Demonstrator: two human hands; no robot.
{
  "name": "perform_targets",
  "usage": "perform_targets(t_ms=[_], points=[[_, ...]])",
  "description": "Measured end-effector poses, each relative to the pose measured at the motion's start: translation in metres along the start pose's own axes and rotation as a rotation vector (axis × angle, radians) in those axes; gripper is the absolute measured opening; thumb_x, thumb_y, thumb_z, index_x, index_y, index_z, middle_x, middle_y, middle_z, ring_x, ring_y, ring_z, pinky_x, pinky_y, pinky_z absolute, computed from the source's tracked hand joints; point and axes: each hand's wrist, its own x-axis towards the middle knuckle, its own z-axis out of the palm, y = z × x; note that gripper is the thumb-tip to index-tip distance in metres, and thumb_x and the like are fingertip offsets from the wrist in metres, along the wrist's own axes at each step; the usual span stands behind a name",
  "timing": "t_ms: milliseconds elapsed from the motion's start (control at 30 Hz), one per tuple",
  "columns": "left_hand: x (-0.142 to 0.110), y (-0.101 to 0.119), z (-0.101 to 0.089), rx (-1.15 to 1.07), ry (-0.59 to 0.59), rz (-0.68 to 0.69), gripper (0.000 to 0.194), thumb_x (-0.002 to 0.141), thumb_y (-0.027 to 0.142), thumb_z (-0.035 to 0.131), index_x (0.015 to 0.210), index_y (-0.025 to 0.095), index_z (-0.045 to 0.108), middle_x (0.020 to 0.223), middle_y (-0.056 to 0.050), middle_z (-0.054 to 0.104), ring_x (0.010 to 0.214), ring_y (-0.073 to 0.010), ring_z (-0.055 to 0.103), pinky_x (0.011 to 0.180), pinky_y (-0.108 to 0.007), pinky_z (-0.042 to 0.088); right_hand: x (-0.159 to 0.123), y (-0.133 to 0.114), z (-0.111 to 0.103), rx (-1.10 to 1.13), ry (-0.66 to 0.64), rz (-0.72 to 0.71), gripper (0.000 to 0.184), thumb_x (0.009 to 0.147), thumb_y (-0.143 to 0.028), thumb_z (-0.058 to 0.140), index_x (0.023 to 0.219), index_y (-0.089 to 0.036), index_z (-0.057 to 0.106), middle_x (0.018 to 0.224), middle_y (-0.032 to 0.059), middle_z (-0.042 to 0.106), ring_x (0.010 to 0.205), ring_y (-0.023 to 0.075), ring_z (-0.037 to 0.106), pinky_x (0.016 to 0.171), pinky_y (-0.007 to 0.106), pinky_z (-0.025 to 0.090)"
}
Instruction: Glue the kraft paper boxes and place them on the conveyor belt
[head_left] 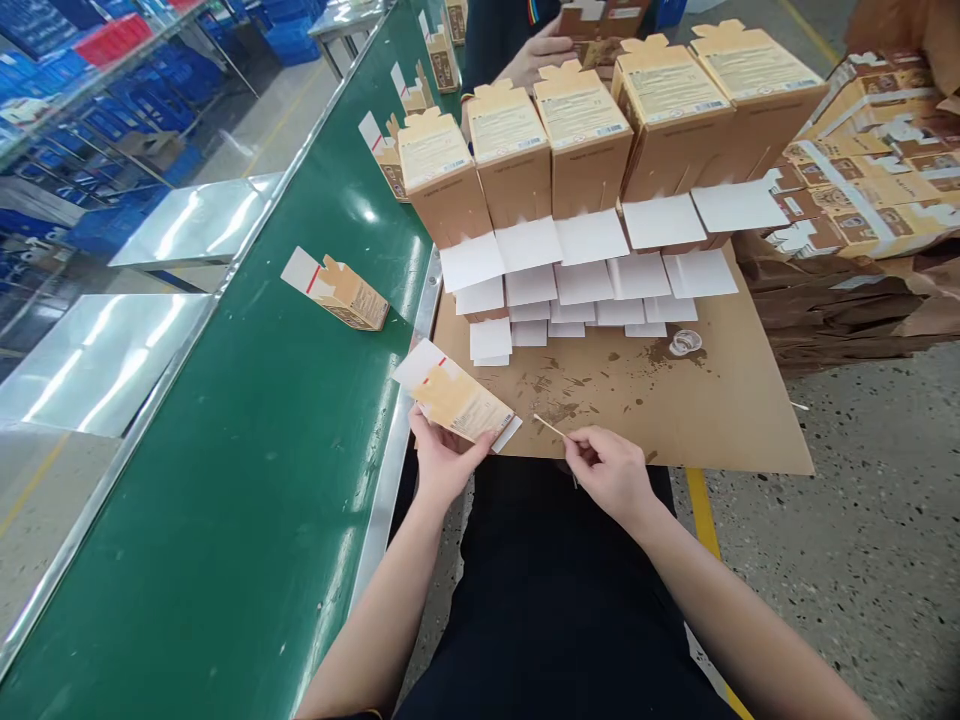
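Note:
My left hand (448, 450) is closed on a small carton (461, 398), tilted, its printed yellow panel facing up and a white flap at its upper left. In my right hand (609, 468) a cotton swab (551, 425) is pinched, its tip pointing left, a short way from the carton. Just beyond my hands lies a brown cardboard sheet (675, 420) marked with dark wet spots. A small clear cup (685, 343) sits on it at the right. Rows of cartons (521, 190) stand at the back of the sheet, white flaps folded out toward me.
A green conveyor belt (285, 440) with a metal edge runs along my left. One open carton (349, 295) lies on it, with several more farther up. Across from me, another person's hand (536, 55) holds a carton. Flat bundled cartons (862, 190) are stacked at right.

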Motion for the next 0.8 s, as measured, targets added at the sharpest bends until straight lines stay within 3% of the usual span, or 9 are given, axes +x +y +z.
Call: perform_targets(t_ms=[133,267,533,633,733,800], points=[[-0.021,-0.003,0.009,0.223,0.017,0.021,0.084,0.069,0.041,0.104,0.134,0.025,0.053,0.138,-0.017,0.071,0.131,-0.0371,0.075,0.113,-0.053,0.062,-0.003,-0.003,-0.013,0.061,0.096,0.062,0.024,0.104,-0.030,0.063,0.082,-0.026,0.074,0.072,0.0023,0.074,0.058,0.0173,0.066,0.059,0.031,0.060],[-0.025,-0.007,0.009,0.305,-0.011,0.024,0.066,0.072,0.039,0.101,0.124,0.022,0.064,0.127,-0.018,0.077,0.126,-0.0420,0.077,0.112,-0.059,0.062,-0.009,-0.007,-0.019,0.072,0.120,0.098,0.025,0.102,-0.031,0.065,0.080,-0.026,0.074,0.072,0.0029,0.075,0.057,0.0174,0.066,0.057,0.031,0.060],[-0.021,-0.008,0.006,0.393,0.023,0.070,0.062,0.073,0.043,0.100,0.123,0.023,0.070,0.123,-0.017,0.080,0.123,-0.0425,0.079,0.113,-0.062,0.062,-0.007,-0.013,-0.019,0.084,0.141,0.085,0.027,0.102,-0.033,0.062,0.077,-0.028,0.073,0.072,0.0033,0.076,0.057,0.0181,0.066,0.058,0.032,0.062],[-0.007,-0.001,-0.026,0.406,0.200,0.078,0.067,0.071,0.047,0.103,0.125,0.024,0.069,0.127,-0.015,0.080,0.129,-0.0442,0.076,0.117,-0.069,0.058,-0.007,-0.012,-0.023,0.079,0.165,0.112,0.028,0.102,-0.036,0.063,0.078,-0.028,0.074,0.070,0.0032,0.075,0.056,0.0185,0.065,0.057,0.033,0.062],[0.025,0.009,-0.080,0.332,0.427,0.099,0.083,0.067,0.047,0.106,0.133,0.024,0.063,0.139,-0.016,0.076,0.137,-0.0436,0.073,0.123,-0.069,0.053,-0.006,-0.007,-0.029,0.072,0.194,0.138,0.028,0.102,-0.039,0.066,0.078,-0.028,0.074,0.065,0.0021,0.072,0.054,0.0181,0.064,0.056,0.032,0.061],[0.051,0.014,-0.115,0.273,0.504,0.139,0.091,0.062,0.046,0.107,0.136,0.023,0.059,0.144,-0.016,0.073,0.140,-0.0422,0.071,0.125,-0.067,0.053,-0.002,-0.003,-0.032,0.082,0.200,0.123,0.028,0.102,-0.039,0.067,0.078,-0.027,0.074,0.064,0.0015,0.071,0.053,0.0179,0.064,0.056,0.032,0.061]])
